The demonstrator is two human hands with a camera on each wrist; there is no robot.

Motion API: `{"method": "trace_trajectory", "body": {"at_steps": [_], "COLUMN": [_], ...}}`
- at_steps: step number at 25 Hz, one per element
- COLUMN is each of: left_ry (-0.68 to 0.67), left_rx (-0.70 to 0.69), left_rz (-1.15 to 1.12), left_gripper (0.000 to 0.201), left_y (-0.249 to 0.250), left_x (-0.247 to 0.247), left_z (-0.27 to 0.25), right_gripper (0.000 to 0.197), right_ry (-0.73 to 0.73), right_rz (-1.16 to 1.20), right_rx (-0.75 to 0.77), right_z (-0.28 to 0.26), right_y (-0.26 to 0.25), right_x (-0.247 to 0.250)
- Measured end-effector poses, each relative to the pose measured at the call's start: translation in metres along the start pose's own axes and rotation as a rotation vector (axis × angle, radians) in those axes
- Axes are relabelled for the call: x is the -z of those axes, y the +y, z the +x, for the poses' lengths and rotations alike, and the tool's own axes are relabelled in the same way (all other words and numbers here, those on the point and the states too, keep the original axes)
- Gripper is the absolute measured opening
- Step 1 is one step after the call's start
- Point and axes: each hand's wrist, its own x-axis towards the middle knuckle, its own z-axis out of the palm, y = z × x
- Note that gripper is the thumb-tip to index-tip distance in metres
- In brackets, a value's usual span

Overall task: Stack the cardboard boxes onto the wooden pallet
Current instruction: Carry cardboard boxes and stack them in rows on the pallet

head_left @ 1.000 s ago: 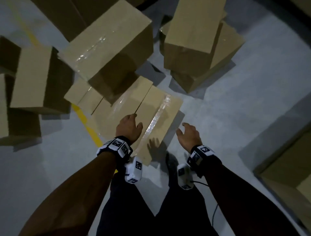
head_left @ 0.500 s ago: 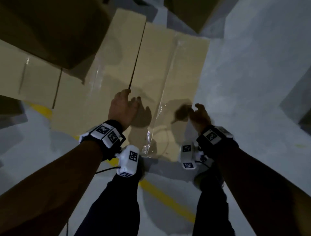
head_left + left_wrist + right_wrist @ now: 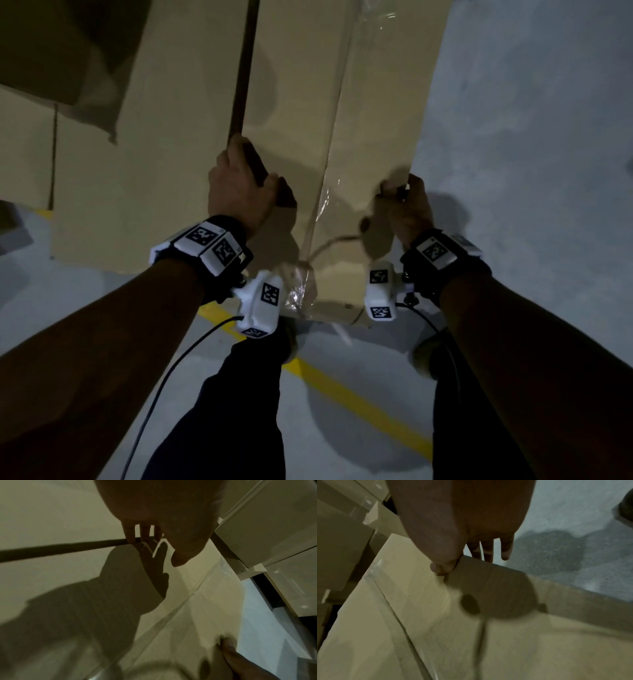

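**Two hands take hold of a flat box on the floor**

On the far left, more tan cardboard boxes [image 3: 30,161] sit close by. The big flat tan cardboard box [image 3: 178,130] lies on the grey concrete floor [image 3: 534,144], over a yellow painted line [image 3: 342,387]. No wooden pallet is in view.

The left hand [image 3: 239,185] curls its fingers into the dark gap between the box's top flaps. A strip of clear shiny tape [image 3: 337,113] runs along the lid. The right hand [image 3: 406,205] pinches the box's right edge, thumb on top.

The flap could bend or tear if the left hand pulls up on it alone. The box could also bump the boxes beside it.

No brand or box label shows. Only black-and-white square codes sit on the wrist bands [image 3: 209,245].
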Motion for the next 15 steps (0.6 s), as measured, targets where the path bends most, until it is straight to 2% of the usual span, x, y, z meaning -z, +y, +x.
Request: {"method": "trace_trajectory", "body": {"at_steps": [3,6,7,9,13,15], "left_ry": [-0.047,-0.087,-0.082,-0.066,-0.046,-0.066], "left_rx": [-0.046,-0.093,-0.08,-0.063,-0.106,-0.143], "left_rz": [-0.025,-0.105,-0.139,-0.175,-0.147,-0.144], "left_gripper": [0.088,0.097,0.099,0.105,0.113,0.114], "left_y": [0.021,0.051,0.059,0.074,0.093,0.108], "left_x": [-0.009,-0.024,-0.029,-0.038,-0.046,-0.048], "left_z": [-0.005,-0.015,-0.019,-0.028,-0.039,-0.045], "right_gripper": [0.056,0.046,0.053,0.078,0.112,0.121], "right_ry": [0.084,0.052,0.033,-0.002,-0.043,-0.03], "right_rz": [0.019,0.101,0.154,0.218,0.149,0.125], "right_rx": [0.013,0.012,0.032,0.086,0.127,0.127], "right_z": [0.002,0.009,0.012,0.012,-0.001,-0.011], "right_y": [0.009,0.019,0.017,0.014,0.026,0.035], "right_x": [0.029,0.057,0.062,0.071,0.087,0.105]}}
